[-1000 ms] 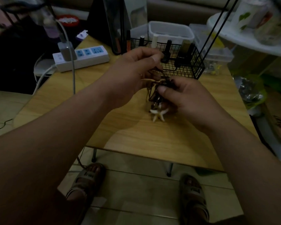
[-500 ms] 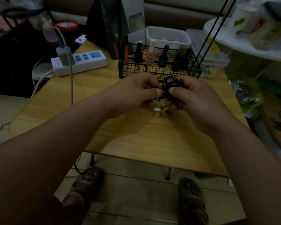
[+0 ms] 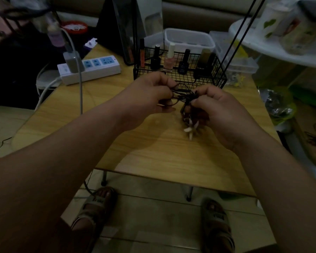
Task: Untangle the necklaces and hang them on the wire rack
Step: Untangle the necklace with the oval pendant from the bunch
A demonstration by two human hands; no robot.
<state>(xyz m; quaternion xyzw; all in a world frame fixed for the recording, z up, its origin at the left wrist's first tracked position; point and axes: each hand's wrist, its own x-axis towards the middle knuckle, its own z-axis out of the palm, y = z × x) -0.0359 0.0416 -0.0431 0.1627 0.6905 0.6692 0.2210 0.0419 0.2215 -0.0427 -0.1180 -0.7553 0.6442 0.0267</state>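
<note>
While the dim light hides the finer strands, the tangled necklaces are held just above the desk, stretched between both hands in front of the black wire rack. The cords at one end are pinched by the left hand, its fingers curled round them. The knot at the other end is clamped by the fingers of the right hand, thumb pressed toward forefinger. A pale star-shaped pendant is seen dangling below the right hand, close over the desk; whether it touches cannot be told. Nail polish bottles are stood inside the rack, a white power strip is laid to its left, and a clear plastic tub is set behind it.
</note>
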